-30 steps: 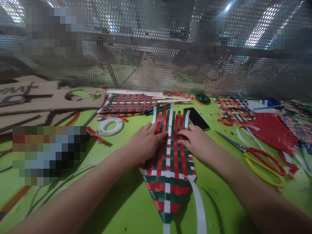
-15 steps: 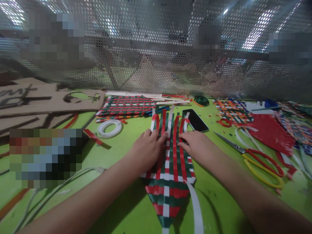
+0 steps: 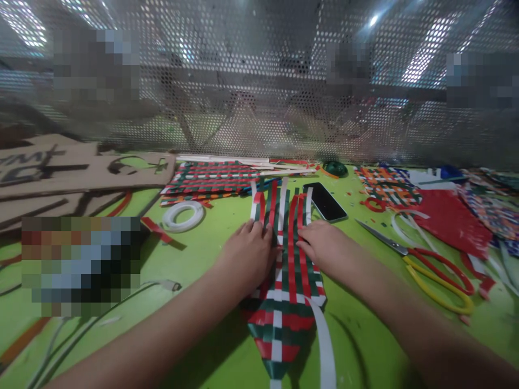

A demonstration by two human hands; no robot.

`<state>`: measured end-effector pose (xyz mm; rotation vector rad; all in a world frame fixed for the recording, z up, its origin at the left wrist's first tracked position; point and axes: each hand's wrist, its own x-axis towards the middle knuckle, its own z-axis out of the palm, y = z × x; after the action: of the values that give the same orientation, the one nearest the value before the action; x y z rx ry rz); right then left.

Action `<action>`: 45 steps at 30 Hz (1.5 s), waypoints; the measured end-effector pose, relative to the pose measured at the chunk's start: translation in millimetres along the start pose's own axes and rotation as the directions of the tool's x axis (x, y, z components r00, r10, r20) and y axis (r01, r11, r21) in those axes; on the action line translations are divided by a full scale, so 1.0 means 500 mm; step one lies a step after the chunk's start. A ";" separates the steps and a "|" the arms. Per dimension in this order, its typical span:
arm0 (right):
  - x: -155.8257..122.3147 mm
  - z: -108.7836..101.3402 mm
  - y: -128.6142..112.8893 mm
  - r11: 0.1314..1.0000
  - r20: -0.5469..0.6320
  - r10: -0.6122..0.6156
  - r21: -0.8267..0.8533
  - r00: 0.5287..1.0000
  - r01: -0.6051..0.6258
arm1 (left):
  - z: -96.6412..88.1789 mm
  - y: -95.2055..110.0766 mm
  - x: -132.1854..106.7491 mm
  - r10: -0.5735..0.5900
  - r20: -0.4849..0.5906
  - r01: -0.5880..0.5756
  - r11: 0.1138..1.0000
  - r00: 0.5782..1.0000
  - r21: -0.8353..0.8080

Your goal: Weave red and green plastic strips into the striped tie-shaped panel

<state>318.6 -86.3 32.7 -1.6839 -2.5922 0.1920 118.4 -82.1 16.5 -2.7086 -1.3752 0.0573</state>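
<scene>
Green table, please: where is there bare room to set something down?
Bare green lies between the tape ring and the left hand, and in front between the woven piece and the right forearm. The right side is crowded with scissors and red sheets; cardboard fills the far left.

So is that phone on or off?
Off, it looks like. The phone lies face up on the green table, and its screen is all black, with no picture glowing.
</scene>
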 end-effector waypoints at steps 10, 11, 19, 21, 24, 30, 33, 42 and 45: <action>-0.008 -0.012 0.016 0.997 0.003 -0.039 -0.071 0.999 0.039 | 0.000 0.002 -0.009 0.077 -0.036 -0.074 0.996 0.996 0.057; -0.008 -0.008 0.020 0.996 -0.004 -0.042 -0.073 0.999 0.042 | 0.002 0.001 -0.010 0.080 -0.034 -0.078 0.995 0.996 0.054; 0.003 0.017 0.020 0.993 -0.042 0.006 -0.114 0.999 -0.011 | -0.004 0.008 0.007 0.017 0.036 -0.018 1.000 0.999 0.009; 0.005 0.017 0.011 0.990 -0.058 0.050 -0.132 0.997 -0.057 | -0.009 0.012 0.010 0.014 0.029 -0.014 1.000 0.999 0.026; 0.007 0.015 0.005 0.984 -0.109 0.134 -0.104 0.985 -0.145 | -0.015 0.016 0.010 -0.017 0.034 0.015 0.999 0.999 0.048; 0.001 -0.007 0.033 0.913 -0.173 0.399 0.162 0.901 -0.374 | -0.007 0.016 0.008 0.019 0.034 -0.020 0.999 0.999 0.033; 0.002 -0.004 0.052 0.837 -0.095 0.482 0.344 0.871 -0.426 | -0.004 0.016 0.009 -0.015 0.032 0.016 1.000 0.999 -0.016; 0.017 0.027 0.105 0.273 0.257 0.451 0.872 0.855 -0.406 | -0.017 0.008 0.002 0.134 0.031 -0.136 0.989 0.990 0.060; 0.013 0.016 0.113 0.252 0.338 0.341 0.866 0.877 -0.432 | -0.021 0.009 -0.002 0.151 0.021 -0.153 0.983 0.988 0.100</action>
<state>366.2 -58.3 17.3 -1.6658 -1.3303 1.4681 122.3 -86.1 26.3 -2.7267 -1.1332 0.1530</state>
